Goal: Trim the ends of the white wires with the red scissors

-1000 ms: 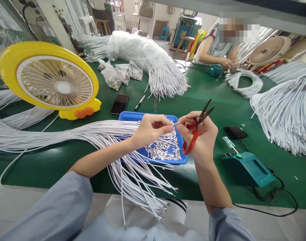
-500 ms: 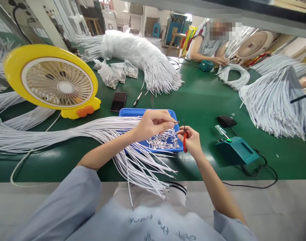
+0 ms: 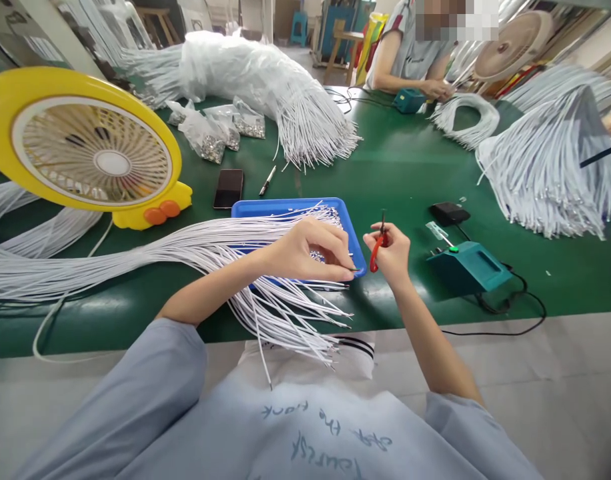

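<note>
My left hand (image 3: 310, 250) is over the blue tray (image 3: 353, 233), its thumb and fingertips pinched on the thin, dark-tipped end of a cable; most of that cable is hidden by the hand. A bundle of white cables (image 3: 185, 248) passes under my left forearm and across the tray, some ends fanning over the table's front edge. Small silvery metal pieces (image 3: 317, 255) in the tray are mostly covered by my hand. Just right of the tray, my right hand (image 3: 396, 257) is closed around red-handled pliers (image 3: 377, 253), their dark jaws pointing away from me.
A yellow fan (image 3: 90, 143) stands at left. Beyond the tray lie a phone (image 3: 229, 189), a pen (image 3: 267, 181), bags of metal parts (image 3: 208, 137) and a wrapped cable bundle (image 3: 245, 73). At right are a teal device (image 3: 470, 267) and more cables (image 3: 550, 167). A co-worker (image 3: 410, 60) sits opposite.
My left hand has lowered toward the tray's right front corner. The right hand with the pliers has moved apart from it, to the right. The whole view has shifted slightly.
</note>
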`<state>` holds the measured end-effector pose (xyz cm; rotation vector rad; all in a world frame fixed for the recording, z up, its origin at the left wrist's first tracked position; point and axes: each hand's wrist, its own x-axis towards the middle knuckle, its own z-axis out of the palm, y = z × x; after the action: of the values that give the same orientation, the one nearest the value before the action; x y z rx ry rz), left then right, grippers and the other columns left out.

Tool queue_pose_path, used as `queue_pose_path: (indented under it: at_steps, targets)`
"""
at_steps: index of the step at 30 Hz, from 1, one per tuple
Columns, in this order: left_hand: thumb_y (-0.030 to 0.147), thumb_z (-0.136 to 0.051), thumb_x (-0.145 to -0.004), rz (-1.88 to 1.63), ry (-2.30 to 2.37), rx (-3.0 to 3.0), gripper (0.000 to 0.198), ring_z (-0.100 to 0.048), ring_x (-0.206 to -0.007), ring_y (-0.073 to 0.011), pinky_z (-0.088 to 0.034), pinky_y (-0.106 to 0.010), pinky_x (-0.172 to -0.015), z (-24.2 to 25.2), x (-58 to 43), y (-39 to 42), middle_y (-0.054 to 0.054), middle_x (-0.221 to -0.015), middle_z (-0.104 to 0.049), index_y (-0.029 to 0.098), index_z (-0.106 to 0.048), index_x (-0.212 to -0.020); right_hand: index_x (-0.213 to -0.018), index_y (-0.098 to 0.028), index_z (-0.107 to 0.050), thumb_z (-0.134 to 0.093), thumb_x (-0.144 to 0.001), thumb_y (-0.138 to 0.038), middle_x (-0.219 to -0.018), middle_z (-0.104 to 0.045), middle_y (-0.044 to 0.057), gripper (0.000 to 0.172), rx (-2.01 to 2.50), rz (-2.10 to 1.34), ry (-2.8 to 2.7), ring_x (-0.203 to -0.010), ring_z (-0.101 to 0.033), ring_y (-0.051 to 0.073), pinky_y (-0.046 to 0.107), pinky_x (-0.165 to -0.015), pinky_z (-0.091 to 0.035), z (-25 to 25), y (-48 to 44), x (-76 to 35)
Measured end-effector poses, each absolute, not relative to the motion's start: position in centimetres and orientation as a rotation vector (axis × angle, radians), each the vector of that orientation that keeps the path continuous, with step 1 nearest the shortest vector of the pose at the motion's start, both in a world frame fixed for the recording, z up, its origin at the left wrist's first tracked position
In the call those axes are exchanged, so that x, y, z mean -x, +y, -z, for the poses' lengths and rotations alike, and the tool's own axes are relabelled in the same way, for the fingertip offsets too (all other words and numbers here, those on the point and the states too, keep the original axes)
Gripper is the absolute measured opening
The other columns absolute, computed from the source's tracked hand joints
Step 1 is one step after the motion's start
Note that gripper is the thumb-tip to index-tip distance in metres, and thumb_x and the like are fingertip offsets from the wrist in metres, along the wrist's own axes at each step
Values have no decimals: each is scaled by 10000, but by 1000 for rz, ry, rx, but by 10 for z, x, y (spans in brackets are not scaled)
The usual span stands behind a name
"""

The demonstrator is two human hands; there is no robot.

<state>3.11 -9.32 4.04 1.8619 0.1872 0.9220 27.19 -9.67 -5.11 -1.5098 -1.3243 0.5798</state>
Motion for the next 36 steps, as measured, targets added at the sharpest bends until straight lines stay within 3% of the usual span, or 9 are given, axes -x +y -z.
queue_pose_path:
  at_steps: [5,10,13,16,18,19,23,26,36]
  targets:
    - [296,-698,-784,-788,153,-1957,179,-533,-542,-75,-435,-195,-518,-23,-49,-104,-33,-615,-631,149,-720,-684,-903,-218,-567,-682,-709,-325,-657,-564,-53,249,1289,-444,-1283,-567,-515,101,262,-592,-425,3,-76,-252]
    - [203,-623,-830,-690,66,-2116,248,-524,-546,-76,-406,-187,-521,10,-73,-135,-16,-577,-570,138,-615,-591,-933,-264,-527,-648,-803,-294,-675,-524,-39,180,1007,-318,-1302,-612,-535,127,306,-632,-470,-51,-71,-232]
    - [299,-563,-895,-547,10,-2367,292,-563,-586,-107,-409,-219,-522,27,-85,-146,-42,-659,-608,155,-638,-652,-954,-272,-520,-608,-857,-277,-700,-525,-18,131,915,-296,-1317,-616,-530,133,324,-667,-492,-70,-76,-221]
    - [348,-543,-910,-387,86,-2621,242,-628,-733,-149,-445,-236,-586,26,-83,-133,-90,-891,-669,165,-697,-877,-950,-259,-510,-611,-854,-250,-697,-539,-16,139,857,-261,-1297,-575,-519,130,315,-644,-496,-74,-79,-214]
    - [246,-548,-895,-143,347,-2689,169,-632,-791,-135,-452,-216,-647,16,-72,-109,-68,-933,-685,199,-705,-936,-945,-252,-516,-612,-853,-236,-689,-538,-22,134,821,-278,-1298,-560,-525,124,302,-623,-494,-72,-81,-211]
    - [206,-545,-878,33,616,-2687,164,-623,-748,-120,-444,-209,-644,10,-64,-95,-45,-870,-691,198,-709,-886,-940,-249,-522,-611,-853,-228,-675,-527,-27,127,800,-300,-1307,-557,-532,122,297,-616,-496,-71,-81,-210]
    - [93,-582,-737,286,980,-2674,127,-596,-623,-142,-400,-224,-568,2,-38,-47,-74,-665,-659,107,-702,-696,-934,-253,-530,-587,-863,-221,-638,-494,-43,96,815,-375,-1349,-564,-547,111,274,-613,-516,-70,-84,-209]
    - [66,-597,-686,414,1081,-2666,112,-625,-662,-175,-408,-229,-569,10,-35,-34,-106,-712,-685,96,-701,-715,-914,-240,-540,-588,-853,-195,-647,-486,-39,89,820,-404,-1342,-567,-551,104,262,-598,-514,-73,-86,-210]
    - [-27,-497,-729,496,1238,-2645,271,-674,-876,-243,-473,-268,-715,30,-41,-27,-168,-886,-709,87,-696,-873,-893,-197,-538,-558,-819,-108,-710,-491,-21,117,771,-516,-1324,-593,-570,105,280,-589,-480,-83,-93,-212]
